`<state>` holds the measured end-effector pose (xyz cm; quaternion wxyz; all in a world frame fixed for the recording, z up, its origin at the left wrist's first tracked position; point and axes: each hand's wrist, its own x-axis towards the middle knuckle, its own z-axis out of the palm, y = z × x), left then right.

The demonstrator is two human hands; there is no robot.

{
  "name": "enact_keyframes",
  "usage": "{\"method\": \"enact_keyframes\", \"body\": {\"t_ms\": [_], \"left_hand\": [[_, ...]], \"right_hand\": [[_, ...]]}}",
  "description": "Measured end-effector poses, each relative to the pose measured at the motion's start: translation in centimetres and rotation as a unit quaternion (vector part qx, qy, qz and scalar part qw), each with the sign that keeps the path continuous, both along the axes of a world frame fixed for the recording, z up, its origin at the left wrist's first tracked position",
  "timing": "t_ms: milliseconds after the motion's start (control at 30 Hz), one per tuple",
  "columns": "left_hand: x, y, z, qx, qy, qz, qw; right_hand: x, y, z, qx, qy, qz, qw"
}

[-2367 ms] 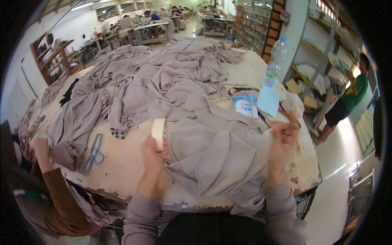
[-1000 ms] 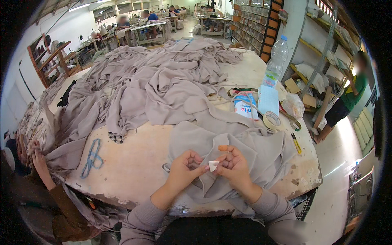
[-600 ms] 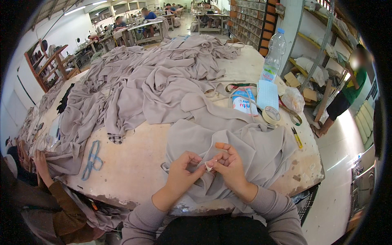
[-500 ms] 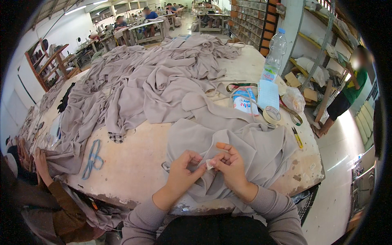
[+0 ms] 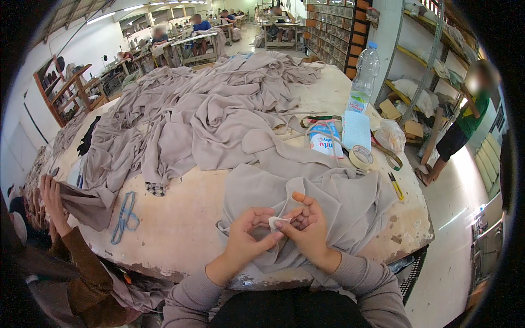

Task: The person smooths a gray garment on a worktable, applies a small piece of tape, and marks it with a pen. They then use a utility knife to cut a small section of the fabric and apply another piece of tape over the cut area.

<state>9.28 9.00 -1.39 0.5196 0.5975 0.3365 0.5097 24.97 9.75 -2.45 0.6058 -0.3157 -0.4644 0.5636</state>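
A small white scrap (image 5: 278, 221), perhaps tape or a label, is pinched between my two hands, just above the grey-beige fabric piece (image 5: 350, 205). My left hand (image 5: 249, 234) holds its left side with thumb and fingertips. My right hand (image 5: 309, 232) grips the other side between thumb and fingers, and an orange wrap (image 5: 298, 197) covers one raised fingertip. Beneath both hands the fabric lies in loose folds near the table edge. Whether the scrap is attached to the cloth I cannot tell.
A large heap of matching fabric (image 5: 219, 126) covers the far table (image 5: 186, 218). To the left lie blue-handled scissors (image 5: 124, 217); at right are a tape roll (image 5: 361, 157), yellow thread snips (image 5: 396, 187), a notepad (image 5: 356, 131) and a water bottle (image 5: 365, 76). A co-worker's hand (image 5: 52, 199) lifts cloth at far left.
More of the white scrap shows between my fingers, and my right thumb now lies across it. At far left the co-worker's hand has raised the cloth's edge.
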Motion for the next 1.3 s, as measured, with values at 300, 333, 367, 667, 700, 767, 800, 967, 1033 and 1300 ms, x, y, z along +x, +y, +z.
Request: {"method": "enact_keyframes", "body": {"t_ms": [300,333,367,667,700,767,800,967,1033,1300], "left_hand": [[-0.6,0.6,0.0,-0.076,0.008,-0.016,0.997],[-0.7,0.6,0.0,-0.059,0.024,-0.034,0.997],[-0.9,0.6,0.1,-0.048,0.026,-0.035,0.998],[-1.1,1.3,0.2,-0.114,-0.105,-0.068,0.986],[-1.3,1.5,0.1,-0.137,-0.124,-0.093,0.978],[-1.4,1.7,0.1,-0.186,-0.148,-0.126,0.963],[-1.3,1.7,0.0,-0.212,-0.154,-0.134,0.956],[-1.4,1.8,0.1,-0.244,-0.156,-0.18,0.94],[-1.4,1.6,0.2,-0.204,-0.191,-0.215,0.936],[-2.0,0.7,0.9,-0.101,0.015,-0.06,0.993]], "right_hand": [[1.7,1.4,2.2,0.211,-0.373,-0.15,0.891],[2.1,1.5,2.7,0.275,-0.42,-0.131,0.855],[2.4,1.3,3.0,0.3,-0.458,-0.099,0.831],[2.6,0.7,3.0,0.199,-0.376,0.019,0.905],[2.6,0.8,2.9,0.223,-0.362,0.01,0.905],[2.7,1.0,2.8,0.282,-0.378,0.023,0.882],[2.8,1.1,2.8,0.309,-0.379,0.026,0.872],[3.0,1.1,3.2,0.34,-0.478,0.023,0.809],[3.3,1.1,3.6,0.348,-0.506,-0.023,0.789],[4.5,1.5,4.2,0.266,-0.498,-0.038,0.824]]}}
